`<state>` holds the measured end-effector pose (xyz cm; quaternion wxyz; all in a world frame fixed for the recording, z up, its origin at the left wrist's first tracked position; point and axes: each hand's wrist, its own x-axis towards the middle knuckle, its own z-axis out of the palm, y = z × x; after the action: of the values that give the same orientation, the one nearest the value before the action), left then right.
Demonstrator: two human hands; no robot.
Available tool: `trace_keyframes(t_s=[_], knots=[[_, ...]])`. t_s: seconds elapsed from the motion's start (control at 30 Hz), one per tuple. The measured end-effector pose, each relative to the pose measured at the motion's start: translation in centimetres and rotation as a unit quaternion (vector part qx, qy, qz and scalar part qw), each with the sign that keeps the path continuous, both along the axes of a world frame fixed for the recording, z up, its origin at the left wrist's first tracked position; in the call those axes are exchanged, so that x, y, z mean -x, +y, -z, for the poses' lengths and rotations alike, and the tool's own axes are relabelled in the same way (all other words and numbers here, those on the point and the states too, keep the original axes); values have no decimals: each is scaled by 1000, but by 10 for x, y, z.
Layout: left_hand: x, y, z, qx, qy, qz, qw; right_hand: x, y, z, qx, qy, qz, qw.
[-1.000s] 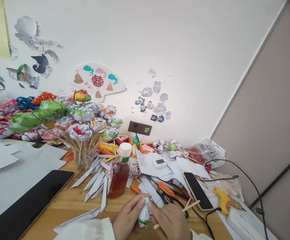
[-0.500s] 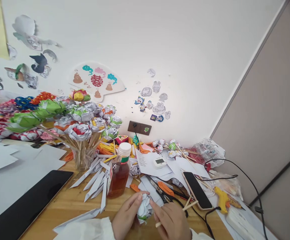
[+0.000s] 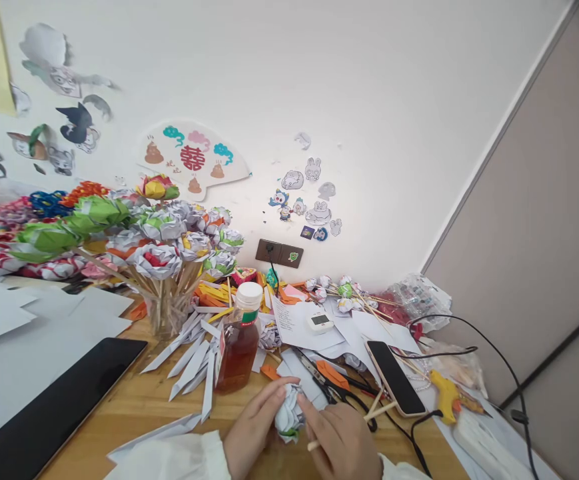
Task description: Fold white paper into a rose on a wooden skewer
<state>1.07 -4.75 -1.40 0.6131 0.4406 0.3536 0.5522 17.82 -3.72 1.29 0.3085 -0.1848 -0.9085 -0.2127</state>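
Observation:
A white folded-paper flower (image 3: 289, 410) with a bit of green at its lower end is held low over the wooden table. My left hand (image 3: 253, 423) is closed around its left side, thumb and fingers along the petals. My right hand (image 3: 340, 437) presses a fingertip on the flower's right side, and a thin wooden stick (image 3: 313, 445) pokes out from under its curled fingers. Black-handled scissors (image 3: 336, 390) lie just beyond my right hand, beside orange folded paper (image 3: 333, 375). Past my left hand stands a bottle of reddish-brown liquid (image 3: 238, 350).
Folded white paper strips (image 3: 189, 367) lie left of the bottle. Behind them, a clear container (image 3: 162, 317) holds paper flowers on sticks. A black tablet (image 3: 64, 407) lies at left. To the right are a phone (image 3: 396, 379), a yellow glue gun (image 3: 445, 397) and black cables.
The flower has turned slightly between my hands, with its green end shifted a little. Both hands stay in nearly the same place. The view has tilted very slightly.

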Motion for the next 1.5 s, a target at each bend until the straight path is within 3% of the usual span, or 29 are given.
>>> trace_keyframes(t_s=[0.2,0.57,0.73,0.93,1.3,1.5], knots=[[-3,3,-2,12,-115,17,993,-4,0,-2,-8,41,13,999],[-5,0,-10,31,-143,28,989,-4,-1,-4,-19,24,-4,1000],[-6,-5,-13,14,-52,20,998,1,-4,-5,-42,77,-1,996],[-4,-12,-19,25,64,18,997,5,-8,-10,-18,89,-3,996],[-6,-12,-29,-27,118,36,992,7,-10,-8,118,102,1,988],[-6,-14,-32,2,115,30,993,9,-13,-8,150,133,38,979]])
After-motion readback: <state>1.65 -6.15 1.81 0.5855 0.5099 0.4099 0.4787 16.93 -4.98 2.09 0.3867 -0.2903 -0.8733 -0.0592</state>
